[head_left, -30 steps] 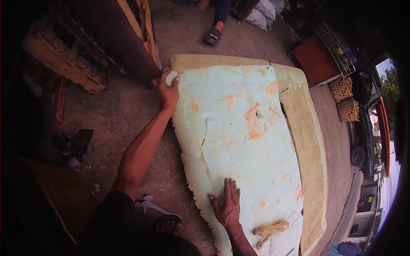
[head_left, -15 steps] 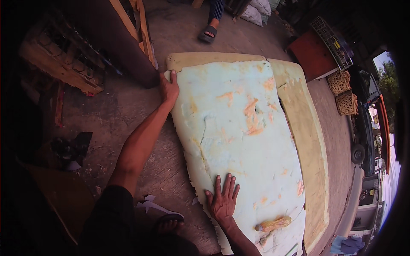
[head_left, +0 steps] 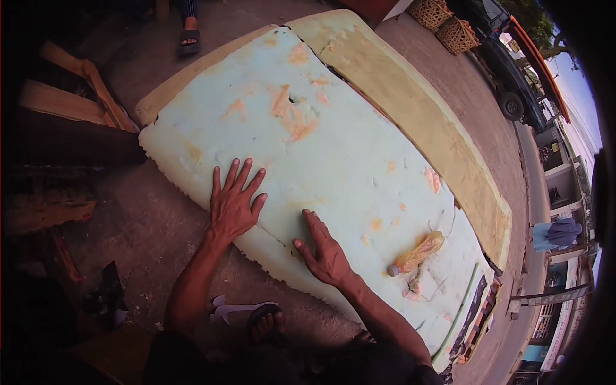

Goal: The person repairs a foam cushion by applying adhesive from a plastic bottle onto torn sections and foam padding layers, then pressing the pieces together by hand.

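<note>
A pale blue-white foam slab (head_left: 346,154) with orange stains and ragged edges lies over yellowish foam pieces (head_left: 410,122) that show along its back and right sides. My left hand (head_left: 234,202) rests flat on the pale slab near its left edge, fingers spread. A short distance to its right, my right hand (head_left: 321,253) also lies on the foam, fingers extended and thumb apart. Neither hand holds anything. A crumpled yellowish plastic bottle (head_left: 417,253) with a cap lies on the slab to the right of my right hand.
Wooden frames (head_left: 90,112) stand at the left. Another person's sandaled foot (head_left: 189,40) is at the back. Woven baskets (head_left: 457,35), a dark vehicle (head_left: 494,77) and roadside structures line the right. My own foot and white scraps (head_left: 234,308) are on the floor below the slab.
My left hand has left the slab's far-left corner and now lies spread nearer my right hand. The view has turned, bringing more of the roadside into it.
</note>
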A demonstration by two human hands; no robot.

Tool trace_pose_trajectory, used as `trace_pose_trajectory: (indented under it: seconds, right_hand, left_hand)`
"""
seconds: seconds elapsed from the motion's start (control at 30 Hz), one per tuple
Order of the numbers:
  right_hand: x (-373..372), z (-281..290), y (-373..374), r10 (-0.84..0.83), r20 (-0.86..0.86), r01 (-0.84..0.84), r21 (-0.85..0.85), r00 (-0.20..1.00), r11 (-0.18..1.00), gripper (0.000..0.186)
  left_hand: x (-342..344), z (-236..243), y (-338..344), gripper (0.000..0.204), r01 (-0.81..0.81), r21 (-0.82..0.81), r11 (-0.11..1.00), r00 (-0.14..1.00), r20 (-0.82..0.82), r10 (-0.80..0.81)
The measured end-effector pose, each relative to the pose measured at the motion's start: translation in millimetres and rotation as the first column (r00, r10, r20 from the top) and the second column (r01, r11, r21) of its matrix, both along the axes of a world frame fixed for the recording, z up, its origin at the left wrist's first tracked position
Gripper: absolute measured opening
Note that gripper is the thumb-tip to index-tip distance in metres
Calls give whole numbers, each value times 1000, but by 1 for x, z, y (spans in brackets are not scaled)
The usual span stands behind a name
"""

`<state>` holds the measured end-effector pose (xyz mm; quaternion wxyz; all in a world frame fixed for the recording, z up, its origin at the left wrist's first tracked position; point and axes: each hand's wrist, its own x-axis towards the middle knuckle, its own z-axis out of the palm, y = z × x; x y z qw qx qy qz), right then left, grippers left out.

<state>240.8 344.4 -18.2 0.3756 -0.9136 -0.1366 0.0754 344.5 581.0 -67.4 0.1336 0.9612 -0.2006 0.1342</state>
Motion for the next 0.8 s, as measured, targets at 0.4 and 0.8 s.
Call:
trace_pose_trajectory:
  seconds: [0.4, 0.8]
  right_hand:
    - [-76, 6, -204, -790, 356, 863, -289, 499, 415, 66]
    - [203, 47, -132, -298, 48, 300, -255, 953, 919, 52]
  left_hand:
    - [34, 11, 16, 51, -111, -156, 981, 993, -53, 104]
    - [309, 49, 51, 58, -344, 58, 937, 935, 106, 337]
